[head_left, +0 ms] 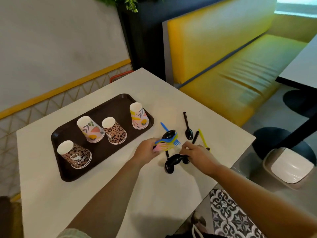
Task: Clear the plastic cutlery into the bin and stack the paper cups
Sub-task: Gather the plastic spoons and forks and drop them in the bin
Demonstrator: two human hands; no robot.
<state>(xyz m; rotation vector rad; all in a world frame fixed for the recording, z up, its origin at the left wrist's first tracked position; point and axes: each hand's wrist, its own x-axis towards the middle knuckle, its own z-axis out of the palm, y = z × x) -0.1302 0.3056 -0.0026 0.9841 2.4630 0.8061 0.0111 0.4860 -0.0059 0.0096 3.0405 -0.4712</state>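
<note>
My left hand (147, 149) grips a bundle of cutlery (167, 142) above the table (120, 194), right hand (195, 154) pinching black spoons (175, 162) — I'd gather the strays near it before the bin (289, 166).

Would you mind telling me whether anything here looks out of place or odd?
Nothing is spilled or damaged. All four paper cups stand upside down on the tray, unstacked, and loose cutlery lies scattered on the table.
</note>
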